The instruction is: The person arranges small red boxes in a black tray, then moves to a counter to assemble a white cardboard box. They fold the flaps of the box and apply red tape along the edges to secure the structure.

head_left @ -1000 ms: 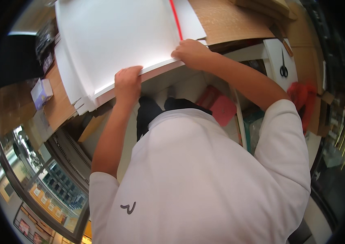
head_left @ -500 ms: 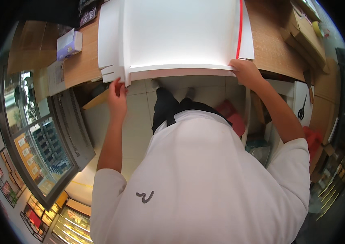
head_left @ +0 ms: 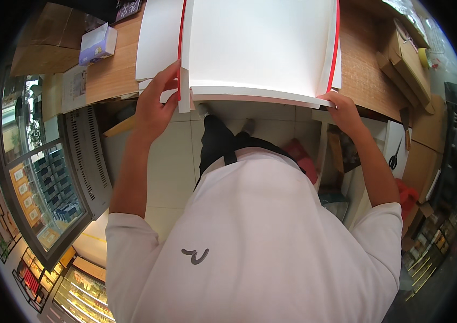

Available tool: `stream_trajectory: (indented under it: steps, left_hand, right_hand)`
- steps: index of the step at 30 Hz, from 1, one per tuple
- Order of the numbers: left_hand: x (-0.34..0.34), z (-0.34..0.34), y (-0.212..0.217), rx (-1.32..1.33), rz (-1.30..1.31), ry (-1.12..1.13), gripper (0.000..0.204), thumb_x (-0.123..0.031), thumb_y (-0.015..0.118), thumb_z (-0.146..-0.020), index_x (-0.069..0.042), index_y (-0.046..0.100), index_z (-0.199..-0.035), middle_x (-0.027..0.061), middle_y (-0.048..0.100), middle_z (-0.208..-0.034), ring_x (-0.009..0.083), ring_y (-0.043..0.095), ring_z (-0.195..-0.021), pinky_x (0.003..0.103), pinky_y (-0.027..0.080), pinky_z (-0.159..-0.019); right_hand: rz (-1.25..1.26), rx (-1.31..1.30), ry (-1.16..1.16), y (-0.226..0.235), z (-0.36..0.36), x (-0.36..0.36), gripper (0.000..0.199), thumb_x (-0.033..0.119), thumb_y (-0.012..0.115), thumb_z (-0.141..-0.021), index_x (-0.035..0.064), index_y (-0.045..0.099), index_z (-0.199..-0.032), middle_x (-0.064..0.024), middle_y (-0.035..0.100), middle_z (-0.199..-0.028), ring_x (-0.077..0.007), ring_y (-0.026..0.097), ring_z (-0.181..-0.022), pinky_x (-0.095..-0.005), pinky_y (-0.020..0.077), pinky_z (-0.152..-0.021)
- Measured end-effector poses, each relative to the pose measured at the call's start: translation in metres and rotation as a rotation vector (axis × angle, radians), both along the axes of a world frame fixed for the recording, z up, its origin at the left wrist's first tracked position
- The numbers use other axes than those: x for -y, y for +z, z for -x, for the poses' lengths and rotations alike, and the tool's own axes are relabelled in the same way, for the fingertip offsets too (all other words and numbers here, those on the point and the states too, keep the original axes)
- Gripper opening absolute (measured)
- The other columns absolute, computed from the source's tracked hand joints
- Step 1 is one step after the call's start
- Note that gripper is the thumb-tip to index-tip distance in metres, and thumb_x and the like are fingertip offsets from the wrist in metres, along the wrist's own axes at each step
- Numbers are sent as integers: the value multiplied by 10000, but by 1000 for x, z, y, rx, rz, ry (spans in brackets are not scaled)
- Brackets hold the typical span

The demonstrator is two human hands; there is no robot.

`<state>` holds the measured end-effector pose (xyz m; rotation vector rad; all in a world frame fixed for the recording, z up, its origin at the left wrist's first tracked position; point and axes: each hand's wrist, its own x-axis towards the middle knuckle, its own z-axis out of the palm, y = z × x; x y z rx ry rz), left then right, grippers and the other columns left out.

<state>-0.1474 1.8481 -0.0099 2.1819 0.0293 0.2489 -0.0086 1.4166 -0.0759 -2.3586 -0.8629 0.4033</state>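
A large flat white cardboard box blank [head_left: 261,48] with red edges lies on a wooden counter [head_left: 111,75]. Its left and right side flaps stand raised. My left hand [head_left: 156,105] grips the near left corner, with fingers on the left flap. At the near right corner my right hand [head_left: 341,110] pinches the box's front edge. Both arms reach up from my white shirt at the bottom of the view.
A small blue and white carton [head_left: 97,44] sits at the counter's left end. Brown cardboard boxes [head_left: 406,56] lie at the right. A glass display case [head_left: 45,183] stands at the left. Scissors [head_left: 394,156] rest on a white shelf at the right.
The box blank has turned square to me and both side flaps have come up. My hands have moved apart to its near corners.
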Motion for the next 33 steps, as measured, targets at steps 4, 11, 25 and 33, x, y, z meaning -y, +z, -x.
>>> stream_trajectory:
  steps: [4, 11, 25, 33]
  left_hand:
    - [-12, -7, -10, 14, 65, -29, 490, 120, 563, -848, -85, 564, -1294, 102, 655, -1182, 212, 656, -1043, 322, 511, -908]
    - [-10, 1, -37, 109, 146, 22, 436, 112, 530, -883, -56, 567, -1284, 125, 646, -1189, 218, 648, -1056, 319, 503, -925]
    - [3, 8, -51, 105, 207, 27, 390, -59, 618, -929, -6, 452, -1278, 140, 640, -1139, 200, 648, -1038, 324, 540, -849]
    - [-4, 10, -64, 226, 4, 83, 306, -31, 658, -872, -50, 564, -1162, 117, 687, -1012, 216, 683, -869, 297, 540, -769]
  right_hand:
    - [-22, 7, -15, -4, 1, 4, 235, -106, 617, -812, 21, 657, -1005, -107, 680, -933, -252, 656, -861, -305, 513, -784]
    - [-42, 41, -42, -6, 4, 3, 179, -68, 618, -847, 17, 659, -999, -100, 682, -917, -232, 658, -846, -299, 512, -773]
    - [-44, 20, -64, -25, 3, 5, 167, -61, 611, -862, 15, 664, -1001, -83, 696, -937, -205, 662, -866, -295, 514, -786]
    - [-80, -15, -55, -24, 2, 3, 207, -84, 601, -852, 17, 655, -1025, -94, 684, -930, -191, 652, -861, -286, 508, -786]
